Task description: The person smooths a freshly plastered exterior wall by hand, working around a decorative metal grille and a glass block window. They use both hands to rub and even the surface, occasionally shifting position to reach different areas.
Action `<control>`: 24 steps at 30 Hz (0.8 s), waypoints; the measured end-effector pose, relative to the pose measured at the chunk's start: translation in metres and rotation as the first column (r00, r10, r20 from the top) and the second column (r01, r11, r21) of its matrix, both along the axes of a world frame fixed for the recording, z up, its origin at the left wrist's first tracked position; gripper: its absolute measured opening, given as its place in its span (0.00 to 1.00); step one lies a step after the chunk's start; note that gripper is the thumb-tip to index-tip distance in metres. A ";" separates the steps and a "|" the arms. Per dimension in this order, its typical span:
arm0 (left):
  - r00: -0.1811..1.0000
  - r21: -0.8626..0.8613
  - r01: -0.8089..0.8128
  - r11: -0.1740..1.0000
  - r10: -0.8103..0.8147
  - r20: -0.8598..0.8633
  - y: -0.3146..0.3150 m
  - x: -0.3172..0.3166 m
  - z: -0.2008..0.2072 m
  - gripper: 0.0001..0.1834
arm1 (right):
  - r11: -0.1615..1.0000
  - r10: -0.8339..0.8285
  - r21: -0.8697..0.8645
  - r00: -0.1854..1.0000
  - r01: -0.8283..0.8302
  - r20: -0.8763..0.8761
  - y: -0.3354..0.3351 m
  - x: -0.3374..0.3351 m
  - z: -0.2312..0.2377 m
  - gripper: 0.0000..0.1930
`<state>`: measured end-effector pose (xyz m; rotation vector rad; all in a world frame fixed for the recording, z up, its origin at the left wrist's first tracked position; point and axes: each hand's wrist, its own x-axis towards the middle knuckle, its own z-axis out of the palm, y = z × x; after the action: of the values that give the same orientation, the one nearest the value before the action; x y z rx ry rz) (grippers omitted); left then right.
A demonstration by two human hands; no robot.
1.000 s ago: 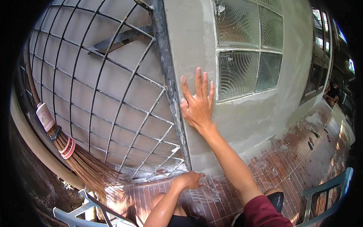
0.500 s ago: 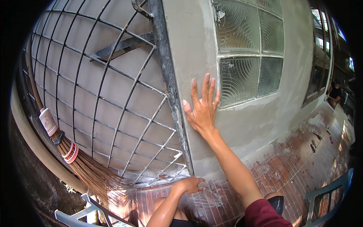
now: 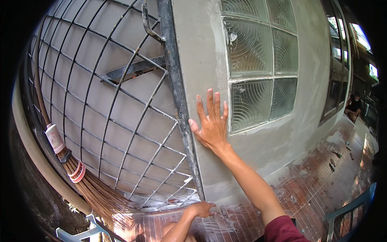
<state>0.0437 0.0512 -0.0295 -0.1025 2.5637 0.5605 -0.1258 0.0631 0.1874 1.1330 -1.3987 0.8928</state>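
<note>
My right hand (image 3: 212, 128) is spread out against the smooth grey wall (image 3: 201, 52), fingers pointing up. Its thumb lies close to the dark metal post (image 3: 175, 68), and its little finger is beside the lower left edge of the glass-block window (image 3: 250, 101). Pale smears mark the thumb and fingertips. Low down, my left hand (image 3: 200, 209) hangs near the foot of the post, just above the floor, with its fingers curled. Whether anything is in those fingers is hidden.
A metal grille (image 3: 121, 80) fills the left side. A stick broom (image 3: 94, 187) leans there beside a thick pale pipe (image 3: 42, 161). Whitish smears cover the tiled floor (image 3: 298, 189). Grey-blue plastic chair parts (image 3: 350, 207) show at right. Another person (image 3: 354, 106) sits far right.
The view has tilted up, so the wall, window and both hands lie lower in the picture. My right hand stays spread on the wall, slightly higher against the window. The left hand keeps its curled pose.
</note>
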 end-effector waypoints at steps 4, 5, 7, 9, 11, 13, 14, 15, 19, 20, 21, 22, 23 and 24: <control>0.999 0.009 -0.031 0.999 0.031 0.036 0.006 -0.006 0.003 0.33 | 0.993 0.053 0.114 0.988 -0.037 -0.144 0.005 0.009 -0.013 0.33; 0.999 -0.003 -0.017 1.000 0.017 0.030 0.007 -0.007 0.005 0.33 | 0.997 0.049 0.062 0.994 -0.043 -0.094 0.008 0.005 -0.003 0.33; 0.999 0.006 -0.011 1.000 0.011 0.033 0.009 -0.009 0.007 0.33 | 1.000 0.005 -0.021 0.999 -0.004 0.038 0.013 -0.008 0.031 0.33; 0.999 0.005 -0.003 1.000 0.003 0.044 0.010 -0.008 0.007 0.33 | 0.984 0.053 -0.179 0.986 -0.025 0.156 0.011 -0.024 0.075 0.32; 0.999 -0.003 0.000 1.000 0.000 0.045 0.009 -0.009 0.006 0.32 | 0.978 0.018 -0.208 0.979 0.025 0.201 0.008 -0.022 0.089 0.31; 1.000 -0.002 -0.004 1.000 0.004 0.013 0.008 -0.007 0.002 0.32 | 0.985 -0.047 -0.152 0.982 0.076 0.185 0.003 -0.009 0.091 0.30; 1.000 -0.008 0.003 1.000 -0.003 -0.003 0.007 -0.008 0.000 0.32 | 0.996 -0.046 -0.072 0.995 0.053 0.094 0.001 0.000 0.087 0.30; 1.000 0.007 0.000 1.000 0.000 -0.007 0.008 -0.010 -0.002 0.32 | 0.999 -0.037 0.041 0.998 0.035 0.047 0.000 0.009 0.079 0.30; 0.999 0.033 0.028 0.999 -0.027 -0.029 0.007 -0.013 -0.009 0.31 | 1.000 0.015 0.011 1.000 -0.015 -0.005 0.006 0.007 0.097 0.28; 0.998 0.038 0.044 0.998 -0.042 -0.039 0.007 -0.012 -0.010 0.31 | 0.999 0.035 -0.042 0.999 -0.033 0.042 0.008 0.000 0.108 0.28; 0.998 0.047 0.041 0.998 -0.038 -0.057 0.006 -0.012 -0.010 0.31 | 0.994 0.005 -0.109 0.998 0.002 0.070 0.007 -0.007 0.120 0.28; 0.997 0.051 0.044 0.998 -0.040 -0.073 0.006 -0.011 -0.010 0.32 | 0.986 -0.020 -0.164 0.994 0.038 0.111 0.005 -0.012 0.126 0.28; 0.995 0.052 0.055 0.997 -0.050 -0.089 0.006 -0.009 -0.011 0.33 | 0.970 0.018 -0.244 0.986 0.023 0.167 0.004 -0.011 0.124 0.28; 0.997 0.047 0.038 0.998 -0.035 -0.074 0.006 -0.006 -0.010 0.33 | 0.984 -0.046 -0.165 0.992 0.066 0.120 0.002 -0.011 0.124 0.28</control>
<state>0.0381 0.0569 -0.0397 -0.0188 2.6151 0.6224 -0.1371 0.0652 0.3110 0.9223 -1.4131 1.0293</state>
